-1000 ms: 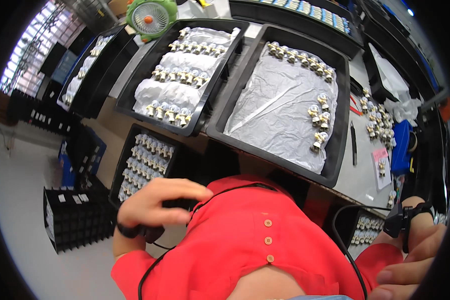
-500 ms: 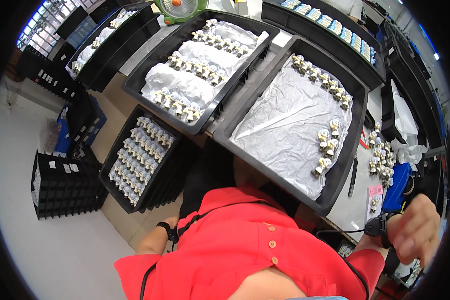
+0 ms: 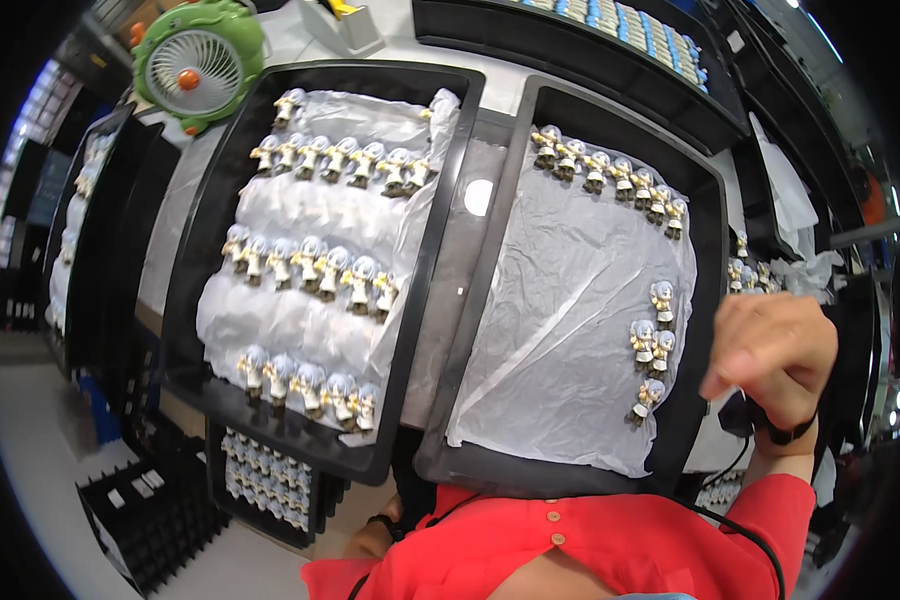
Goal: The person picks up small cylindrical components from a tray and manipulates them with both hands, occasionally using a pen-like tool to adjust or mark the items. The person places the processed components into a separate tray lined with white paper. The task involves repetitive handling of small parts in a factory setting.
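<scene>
Hands first: right hand (image 3: 775,355) at right of frame, raised over the right edge of the right tray (image 3: 705,300), fingers curled loosely together, holding nothing visible. Left hand (image 3: 375,535) mostly hidden low at bottom centre under the trays; cannot tell its state. Nearest figurines (image 3: 650,345) lie in a short column beside the right hand on white plastic sheet (image 3: 560,330), heads toward upper frame. Left tray (image 3: 195,300) carries three figurine rows. Green fan (image 3: 198,62) upper left on desk (image 3: 300,30).
</scene>
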`<state>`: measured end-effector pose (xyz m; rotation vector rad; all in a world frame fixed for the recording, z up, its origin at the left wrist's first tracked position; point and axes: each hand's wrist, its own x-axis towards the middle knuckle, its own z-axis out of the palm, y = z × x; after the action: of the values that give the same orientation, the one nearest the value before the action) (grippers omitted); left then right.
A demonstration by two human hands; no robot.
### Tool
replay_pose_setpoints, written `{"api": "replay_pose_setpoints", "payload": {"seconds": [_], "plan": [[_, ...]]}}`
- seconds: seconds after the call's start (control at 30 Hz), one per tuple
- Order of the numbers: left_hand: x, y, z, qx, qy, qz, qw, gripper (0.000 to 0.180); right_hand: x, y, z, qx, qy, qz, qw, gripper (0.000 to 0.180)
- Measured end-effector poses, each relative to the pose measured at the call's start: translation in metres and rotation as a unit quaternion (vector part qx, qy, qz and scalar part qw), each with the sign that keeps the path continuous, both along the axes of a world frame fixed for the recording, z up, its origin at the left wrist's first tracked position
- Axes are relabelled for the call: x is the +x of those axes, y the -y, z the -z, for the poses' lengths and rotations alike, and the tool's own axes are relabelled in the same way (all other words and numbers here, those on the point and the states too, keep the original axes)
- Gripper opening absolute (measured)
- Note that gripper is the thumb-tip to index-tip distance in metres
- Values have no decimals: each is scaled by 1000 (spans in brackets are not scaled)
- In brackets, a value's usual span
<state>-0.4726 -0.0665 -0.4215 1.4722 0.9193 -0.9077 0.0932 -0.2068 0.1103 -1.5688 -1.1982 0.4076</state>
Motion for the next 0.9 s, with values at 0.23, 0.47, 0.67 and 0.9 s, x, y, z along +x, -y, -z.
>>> {"api": "replay_pose_setpoints", "payload": {"seconds": [0.23,0.47,0.67,0.9], "plan": [[58,-40,-27,-61,-26,3,998,48,12,3,7,-245,-3,66,967,24],[116,-92,-12,-138,-37,-81,986,50,-7,64,60,-403,143,-26,903,22],[127,-104,-6,-316,-23,-313,896,53,-45,82,84,-486,231,-55,841,37],[183,-108,-258,45,131,38,990,64,-45,84,100,-570,338,-22,749,56]]}}
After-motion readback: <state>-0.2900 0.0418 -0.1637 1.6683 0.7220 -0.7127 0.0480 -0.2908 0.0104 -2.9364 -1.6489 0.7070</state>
